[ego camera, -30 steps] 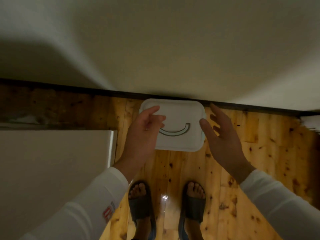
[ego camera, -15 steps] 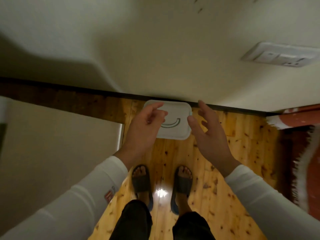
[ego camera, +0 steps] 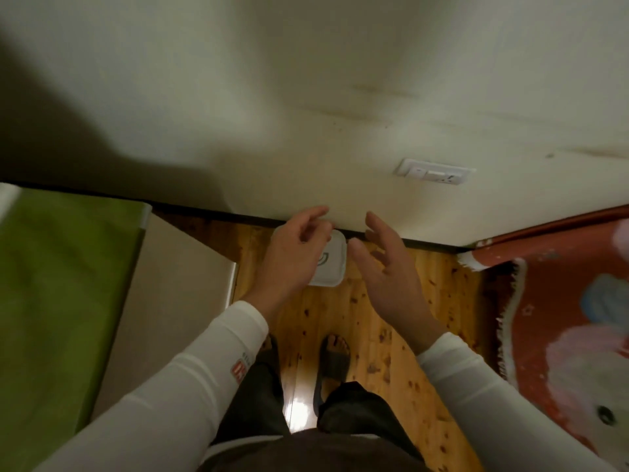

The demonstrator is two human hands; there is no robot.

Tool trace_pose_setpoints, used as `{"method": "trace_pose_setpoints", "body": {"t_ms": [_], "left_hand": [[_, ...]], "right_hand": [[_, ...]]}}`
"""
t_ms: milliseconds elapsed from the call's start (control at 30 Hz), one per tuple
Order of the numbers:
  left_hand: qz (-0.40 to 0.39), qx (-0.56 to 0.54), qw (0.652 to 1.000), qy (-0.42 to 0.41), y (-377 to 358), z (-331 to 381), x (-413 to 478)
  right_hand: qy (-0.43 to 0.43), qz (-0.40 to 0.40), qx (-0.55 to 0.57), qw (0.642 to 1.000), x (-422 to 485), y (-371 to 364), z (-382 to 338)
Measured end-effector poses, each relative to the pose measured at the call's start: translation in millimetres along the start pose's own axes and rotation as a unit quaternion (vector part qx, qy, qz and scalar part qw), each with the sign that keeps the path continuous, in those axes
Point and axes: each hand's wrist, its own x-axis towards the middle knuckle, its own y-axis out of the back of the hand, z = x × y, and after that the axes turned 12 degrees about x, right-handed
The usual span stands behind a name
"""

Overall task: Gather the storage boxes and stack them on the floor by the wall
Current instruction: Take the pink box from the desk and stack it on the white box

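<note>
A white storage box (ego camera: 332, 267) with a curved handle mark on its lid sits on the wooden floor (ego camera: 374, 335) against the wall's dark skirting. My left hand (ego camera: 292, 257) hovers well above it, fingers loosely curled and holding nothing, and it hides the box's left part. To the right of the box, my right hand (ego camera: 391, 267) is raised with its fingers spread and empty. Neither hand touches the box.
A bed with a green cover (ego camera: 58, 301) and a beige side panel (ego camera: 170, 301) stands at the left. A red patterned rug (ego camera: 561, 318) lies at the right. A white wall socket (ego camera: 432, 172) is above the box. My sandalled feet (ego camera: 335, 359) stand below it.
The view has risen and pulled back, so the box looks smaller and farther down. Both hands have lifted away from the box, which stays put by the wall.
</note>
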Motion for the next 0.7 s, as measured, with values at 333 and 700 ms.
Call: {"method": "trace_pose_setpoints", "body": {"t_ms": [333,700], "left_hand": [[-0.021,0.031,0.998,-0.052,25.0,78.7,-56.6],[0.024,0.004,0.997,-0.079,33.2,118.7,-75.1]], "right_hand": [[0.011,-0.018,0.023,1.000,-38.6,36.4,-88.2],[0.056,-0.066,0.005,0.996,-41.4,53.5,-132.6]]}}
